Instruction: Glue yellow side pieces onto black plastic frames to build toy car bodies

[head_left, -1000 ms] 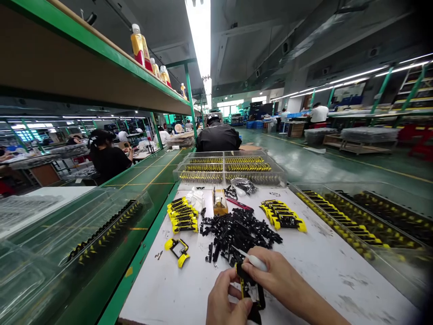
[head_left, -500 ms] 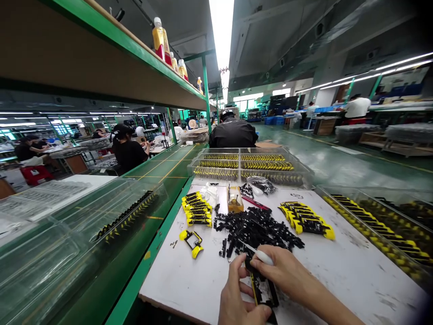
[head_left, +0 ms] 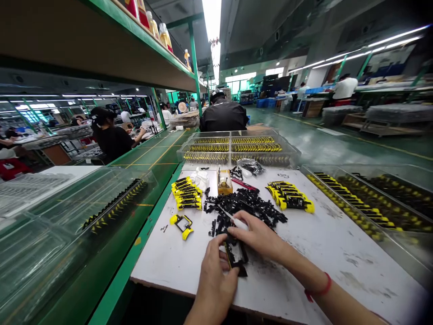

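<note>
Black plastic frame sits at 6 o'clock over the desk, held in the left hand's grip; the right hand's grip is closed on a white-handled pick. Loose black pieces lie heaped at 12 o'clock, with yellow-edged assemblies stacked at 1 o'clock.

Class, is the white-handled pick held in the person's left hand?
No, the white-handled pick is in the right hand, while the left hand holds a black plastic frame.
</note>
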The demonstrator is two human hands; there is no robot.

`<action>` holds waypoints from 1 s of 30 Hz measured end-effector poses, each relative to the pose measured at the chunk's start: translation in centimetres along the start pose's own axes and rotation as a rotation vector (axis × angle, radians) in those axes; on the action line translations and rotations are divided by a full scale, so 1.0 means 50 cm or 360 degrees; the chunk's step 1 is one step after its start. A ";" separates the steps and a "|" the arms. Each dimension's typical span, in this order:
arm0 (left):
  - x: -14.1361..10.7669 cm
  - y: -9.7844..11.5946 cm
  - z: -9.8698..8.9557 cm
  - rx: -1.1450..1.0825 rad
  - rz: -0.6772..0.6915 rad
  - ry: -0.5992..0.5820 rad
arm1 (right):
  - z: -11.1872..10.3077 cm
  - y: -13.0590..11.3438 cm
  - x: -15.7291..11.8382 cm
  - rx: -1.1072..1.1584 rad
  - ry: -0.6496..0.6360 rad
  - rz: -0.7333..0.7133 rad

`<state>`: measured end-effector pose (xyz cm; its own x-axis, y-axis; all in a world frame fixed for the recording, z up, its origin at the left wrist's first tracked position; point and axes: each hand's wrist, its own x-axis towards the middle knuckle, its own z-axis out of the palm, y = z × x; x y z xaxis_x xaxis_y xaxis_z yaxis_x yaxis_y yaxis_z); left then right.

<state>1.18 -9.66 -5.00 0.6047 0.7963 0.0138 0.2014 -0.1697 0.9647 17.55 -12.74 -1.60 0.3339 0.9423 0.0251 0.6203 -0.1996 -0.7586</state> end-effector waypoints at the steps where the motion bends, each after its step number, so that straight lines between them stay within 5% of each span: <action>1: 0.006 0.000 -0.006 0.0011 -0.0043 0.0043 | -0.002 -0.002 0.001 0.0097 0.0041 0.0027; 6: 0.030 -0.010 -0.021 -0.0069 -0.0159 0.0179 | -0.014 -0.009 0.001 0.0561 0.0080 0.0078; 11: 0.034 -0.023 -0.015 -0.0156 -0.0159 0.0212 | -0.012 -0.006 -0.014 0.0639 0.0189 -0.0043; 14: 0.036 -0.028 -0.012 -0.0205 -0.0185 0.0183 | -0.008 -0.003 -0.029 0.0469 0.0369 -0.0028; 19: 0.039 -0.028 -0.015 -0.0216 -0.0187 0.0171 | -0.002 -0.005 -0.048 0.0019 0.0710 -0.0325; 30: 0.039 -0.032 -0.017 -0.0187 -0.0209 0.0110 | 0.020 -0.012 -0.057 -0.0273 0.0723 -0.0614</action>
<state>1.39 -7.36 -6.29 0.5240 0.8458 -0.0998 0.1811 0.0039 0.9835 15.53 -15.02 -1.87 0.3083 0.7540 0.5800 0.8490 0.0569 -0.5252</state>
